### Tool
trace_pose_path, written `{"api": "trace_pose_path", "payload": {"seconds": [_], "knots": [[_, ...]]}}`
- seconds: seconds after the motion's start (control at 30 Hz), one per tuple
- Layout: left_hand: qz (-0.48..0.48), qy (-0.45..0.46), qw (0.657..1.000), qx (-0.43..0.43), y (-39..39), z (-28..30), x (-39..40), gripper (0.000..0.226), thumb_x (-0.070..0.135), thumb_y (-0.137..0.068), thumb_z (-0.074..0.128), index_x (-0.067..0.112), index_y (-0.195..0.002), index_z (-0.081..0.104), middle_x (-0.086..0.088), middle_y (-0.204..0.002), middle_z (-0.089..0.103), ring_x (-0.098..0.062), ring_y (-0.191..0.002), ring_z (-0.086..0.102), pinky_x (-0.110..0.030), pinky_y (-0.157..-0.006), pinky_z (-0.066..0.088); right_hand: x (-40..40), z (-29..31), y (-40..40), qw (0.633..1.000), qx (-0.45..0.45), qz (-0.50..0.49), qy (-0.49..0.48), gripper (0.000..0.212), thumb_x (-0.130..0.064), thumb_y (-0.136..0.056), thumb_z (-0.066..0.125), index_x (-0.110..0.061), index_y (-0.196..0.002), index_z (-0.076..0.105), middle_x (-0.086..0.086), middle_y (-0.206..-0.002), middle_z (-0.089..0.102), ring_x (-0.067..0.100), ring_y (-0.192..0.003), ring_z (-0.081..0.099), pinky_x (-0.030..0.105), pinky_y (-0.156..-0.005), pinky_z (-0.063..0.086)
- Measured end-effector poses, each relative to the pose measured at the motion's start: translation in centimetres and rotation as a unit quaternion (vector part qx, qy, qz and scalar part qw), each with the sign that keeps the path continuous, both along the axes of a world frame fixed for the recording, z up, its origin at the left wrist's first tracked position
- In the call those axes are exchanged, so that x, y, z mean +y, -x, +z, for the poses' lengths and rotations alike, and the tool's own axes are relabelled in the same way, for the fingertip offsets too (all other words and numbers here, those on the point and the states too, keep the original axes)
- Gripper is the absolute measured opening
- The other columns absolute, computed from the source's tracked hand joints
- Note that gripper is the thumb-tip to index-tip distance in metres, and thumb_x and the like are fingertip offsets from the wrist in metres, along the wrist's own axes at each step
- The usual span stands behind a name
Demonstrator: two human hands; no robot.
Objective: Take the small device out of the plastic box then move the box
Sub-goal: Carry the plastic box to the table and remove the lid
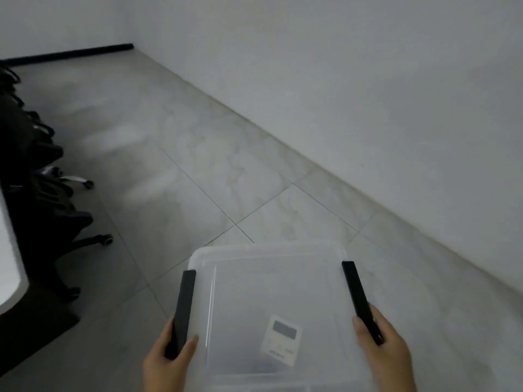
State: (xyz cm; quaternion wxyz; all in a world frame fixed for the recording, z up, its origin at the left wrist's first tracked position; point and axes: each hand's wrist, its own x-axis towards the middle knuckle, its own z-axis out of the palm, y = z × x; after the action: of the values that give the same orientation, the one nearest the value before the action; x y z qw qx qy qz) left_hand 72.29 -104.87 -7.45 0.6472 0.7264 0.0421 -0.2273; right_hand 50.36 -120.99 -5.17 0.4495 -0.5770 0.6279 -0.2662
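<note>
- Both hands grip the plastic box (271, 292) by its black side latches: the left hand (167, 360) is closed around the left latch (183, 309), the right hand (385, 346) around the right latch (360, 301).
- Office chairs (51, 199) on castors stand at the left beside a white bench edge (11, 264); a white wall (368, 94) runs along the right.
- Tiled floor (175, 165) lies open beyond the box.
- Through the translucent lid, the small device (281, 339), white with a grey screen, lies inside near the right.

Left grip (167, 360) and right grip (383, 343) both closed, thumbs on top, held low
</note>
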Motion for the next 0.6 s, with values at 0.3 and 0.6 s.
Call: {"api": "trace_pose_path", "payload": {"seconds": [0.3,0.6], "knots": [[0.097,0.059,0.992,0.048,-17.0,0.3,-15.3,0.047,-0.013,-0.064,0.068,0.001,-0.109,0.061,-0.013,-0.098,0.063,0.028,-0.059,0.051,0.012,-0.059,0.034,-19.1,1.6,-21.3,0.989,0.002,0.149,0.015,0.043,-0.017,-0.077,0.060,0.003,-0.115,0.055,0.017,-0.090,0.054,0.027,-0.075,0.047,0.005,-0.062,0.041],[0.201,-0.068,0.976,-0.044,-37.5,0.7,-27.6,0.054,-0.009,-0.068,0.068,0.003,-0.119,0.055,-0.012,-0.110,0.062,-0.005,-0.088,0.056,0.006,-0.069,0.038,-35.5,0.5,-48.3,0.970,-0.003,0.243,0.019,0.035,-0.007,-0.082,0.058,-0.003,-0.117,0.057,0.016,-0.092,0.057,0.027,-0.084,0.050,0.022,-0.079,0.036]]}}
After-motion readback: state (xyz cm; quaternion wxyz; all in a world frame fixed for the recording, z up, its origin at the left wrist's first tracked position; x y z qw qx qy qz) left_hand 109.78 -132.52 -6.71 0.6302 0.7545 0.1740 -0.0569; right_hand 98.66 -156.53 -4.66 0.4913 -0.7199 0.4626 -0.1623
